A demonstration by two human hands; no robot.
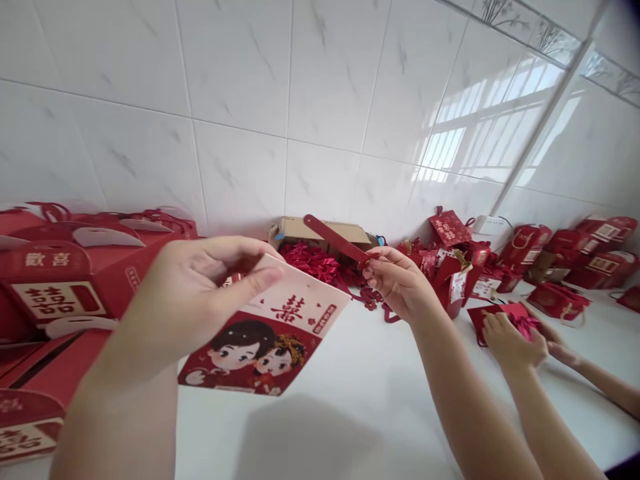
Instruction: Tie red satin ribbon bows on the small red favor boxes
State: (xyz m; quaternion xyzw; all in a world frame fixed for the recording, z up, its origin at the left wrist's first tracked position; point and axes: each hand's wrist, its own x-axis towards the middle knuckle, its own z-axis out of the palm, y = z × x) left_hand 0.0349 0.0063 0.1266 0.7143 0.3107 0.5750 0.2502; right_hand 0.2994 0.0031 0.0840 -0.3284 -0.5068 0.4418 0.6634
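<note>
My left hand (220,293) grips the top edge of a flat red-and-white printed card (300,333), thumb in front and fingers behind. On it are a cartoon couple and a double-happiness sign; whether it is a single sheet or a folded bag I cannot tell. To its right and slightly higher, my right hand (393,277) pinches one end of a red strip (333,237). The strip's rounded free end points up and left, apart from the card. Behind both hands, dark red ribbon bows (317,261) fill an open cardboard box (350,231).
Red gift boxes (95,260) stack up on the left. More red boxes (530,245) and small bags (453,283) line the wall at right. Another person's hands (517,340) hold a red bag with a bow (525,325). A tiled wall (240,167) backs the white table (390,393).
</note>
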